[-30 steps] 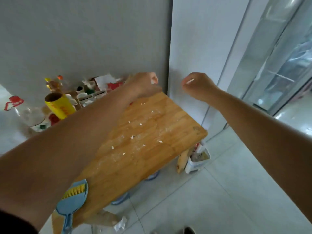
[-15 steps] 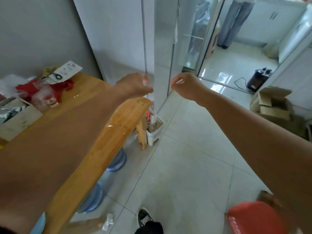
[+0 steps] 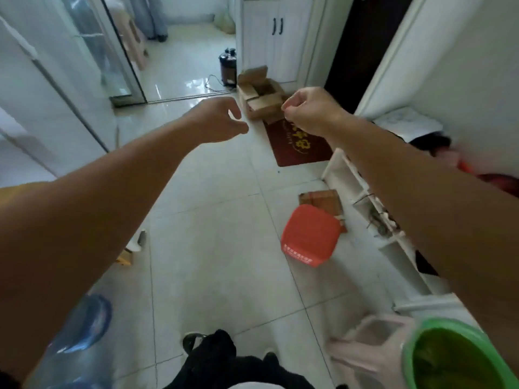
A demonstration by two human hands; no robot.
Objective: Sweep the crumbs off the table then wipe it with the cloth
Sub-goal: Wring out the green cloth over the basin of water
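The table, the crumbs and the cloth are out of view; I am looking down at a white tiled floor (image 3: 219, 248). Both my bare arms stretch forward over it. My left hand (image 3: 219, 119) hangs with loosely curled fingers, thumb and forefinger apart, and nothing visible in it. My right hand (image 3: 309, 110) is closed in a fist with thumb and forefinger pinched together; I cannot make out anything between them.
A red plastic stool (image 3: 309, 234) stands on the floor at right, beside a low white shelf (image 3: 365, 197). A green bin (image 3: 449, 357) is at bottom right, a blue water bottle (image 3: 81, 332) at bottom left. Cardboard boxes (image 3: 261, 94) and a red doormat (image 3: 297, 144) lie ahead.
My view has swung right, away from the wooden table, to the open floor. The white bits seen at my fingertips earlier no longer show, and my left hand has loosened.
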